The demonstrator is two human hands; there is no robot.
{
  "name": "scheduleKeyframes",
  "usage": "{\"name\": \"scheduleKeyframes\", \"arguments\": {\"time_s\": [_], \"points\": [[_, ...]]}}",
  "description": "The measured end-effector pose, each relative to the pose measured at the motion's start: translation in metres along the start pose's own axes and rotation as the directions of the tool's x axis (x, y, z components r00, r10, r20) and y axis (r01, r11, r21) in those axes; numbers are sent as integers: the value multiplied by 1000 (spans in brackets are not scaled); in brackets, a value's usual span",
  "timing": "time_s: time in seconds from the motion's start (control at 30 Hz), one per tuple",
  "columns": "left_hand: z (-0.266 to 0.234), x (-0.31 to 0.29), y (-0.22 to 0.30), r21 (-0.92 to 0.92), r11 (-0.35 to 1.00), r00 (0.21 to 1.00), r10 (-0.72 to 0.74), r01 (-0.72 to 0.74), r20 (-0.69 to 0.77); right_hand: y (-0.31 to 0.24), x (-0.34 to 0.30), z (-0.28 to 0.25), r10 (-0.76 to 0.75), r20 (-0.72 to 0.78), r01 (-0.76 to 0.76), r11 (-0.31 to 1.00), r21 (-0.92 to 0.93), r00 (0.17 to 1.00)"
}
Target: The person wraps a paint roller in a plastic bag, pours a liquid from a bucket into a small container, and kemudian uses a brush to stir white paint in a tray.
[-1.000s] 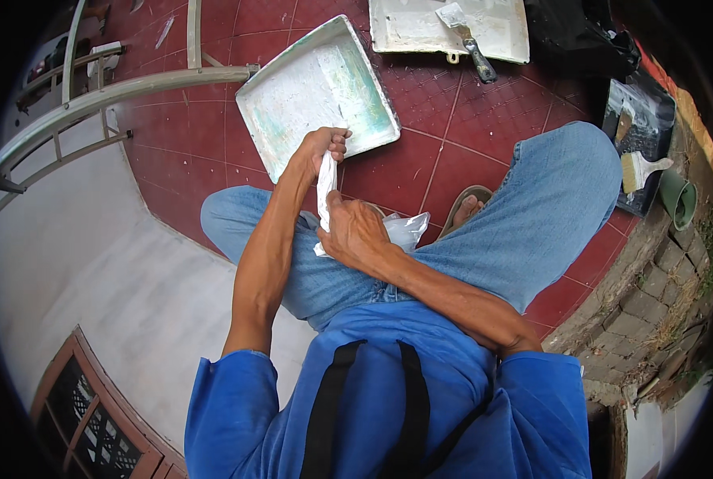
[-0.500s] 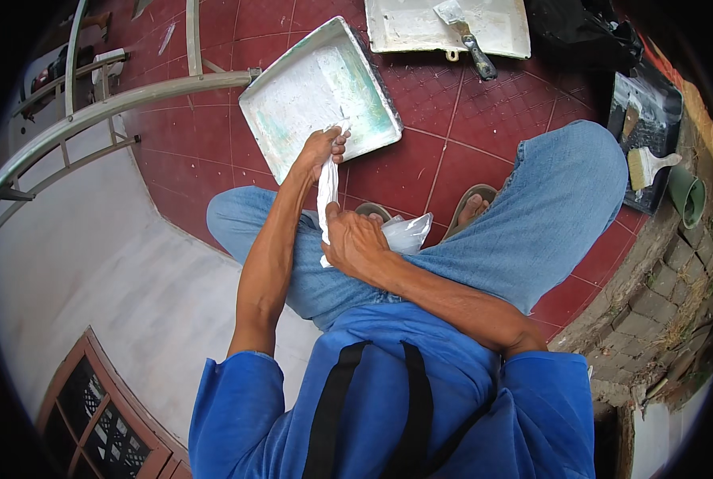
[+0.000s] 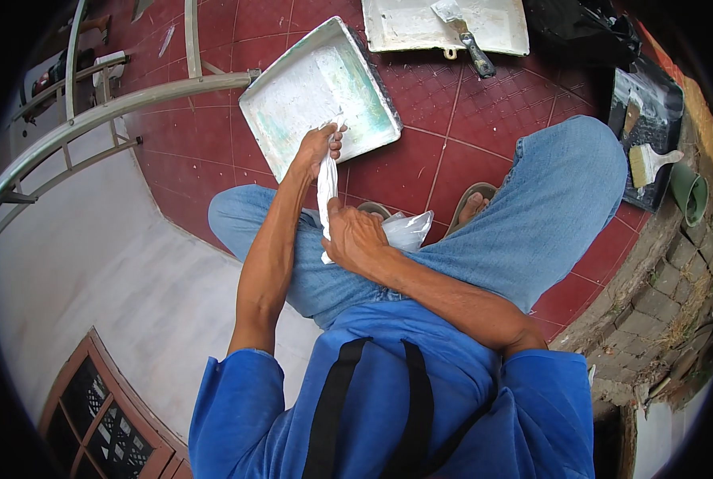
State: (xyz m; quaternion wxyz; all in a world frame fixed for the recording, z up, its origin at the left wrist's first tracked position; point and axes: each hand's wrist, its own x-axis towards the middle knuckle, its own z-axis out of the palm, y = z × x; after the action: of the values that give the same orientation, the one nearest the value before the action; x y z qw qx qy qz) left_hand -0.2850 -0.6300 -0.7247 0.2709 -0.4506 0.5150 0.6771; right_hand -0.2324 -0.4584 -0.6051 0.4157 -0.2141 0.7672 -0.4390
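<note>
We find both hands engaged on one twisted length of white plastic [image 3: 327, 191], positioned over the person's lap and reaching the near edge of a paint-stained white tray [image 3: 292, 88]. The left hand [image 3: 316, 150] grasps its upper part, fingers curled around it, a white tip protruding beyond the fist. The right hand [image 3: 356, 235] grips the lower part, thumb laid along it, and a white end shows beneath. Clear plastic [image 3: 408, 231] emerges on the far side of the right hand; we cannot tell whether it belongs to the same piece.

We note the white tray lying at an angle on red floor tiles [image 3: 416, 172]. To its right we record a second pale tray [image 3: 396, 33], with a dark-handled scraper [image 3: 474, 54] lying across its near edge. Farther right, a brush [image 3: 650, 164] rests on a dark tray [image 3: 668, 108], just beside a green rounded object [image 3: 689, 195]. At left, we observe a metal frame [image 3: 144, 101] whose end meets the white tray's side in view; we cannot confirm contact.
</note>
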Motion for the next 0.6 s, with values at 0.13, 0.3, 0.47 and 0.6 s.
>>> {"name": "scheduleKeyframes", "arguments": {"time_s": [0.13,0.3,0.47,0.6], "points": [[-12,-6,4,-105,994,998,12,-6,60,2,1,1,-17,-37,17,1000,5,999],[-1,-33,12,-239,966,995,-83,96,64,5,6,-7,60,-22,-59,998,36,998],[-13,-47,18,-188,975,993,117,-118,-17,2,11,-17,133,32,-130,989,-70,991],[-17,-59,27,-199,930,950,299,-310,-87,12,16,-25,136,38,-134,990,-42,990]]}}
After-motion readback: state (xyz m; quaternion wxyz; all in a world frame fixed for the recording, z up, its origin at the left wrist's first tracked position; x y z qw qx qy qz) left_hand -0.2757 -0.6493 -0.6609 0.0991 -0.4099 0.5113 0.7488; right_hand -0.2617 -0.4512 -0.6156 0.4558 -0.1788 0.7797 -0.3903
